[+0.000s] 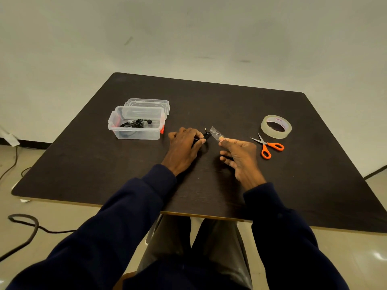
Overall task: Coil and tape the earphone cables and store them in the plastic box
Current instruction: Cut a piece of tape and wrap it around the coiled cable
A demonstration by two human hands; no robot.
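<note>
My left hand [184, 146] grips a coiled black earphone cable [206, 135] against the dark table [230, 105]; only the plug end pokes out past my fingers. My right hand [238, 155] pinches a short piece of clear tape [215, 132] between thumb and forefinger, right beside the plug. The clear plastic box [136, 133] stands open to the left of my left hand, with a black earphone bundle [136, 123] inside. Its lid [147, 102] lies just behind it.
A roll of clear tape [276, 126] lies at the right of the table. Orange-handled scissors [267, 146] lie just in front of it, near my right hand. Black cables [23, 227] trail over the floor at the left.
</note>
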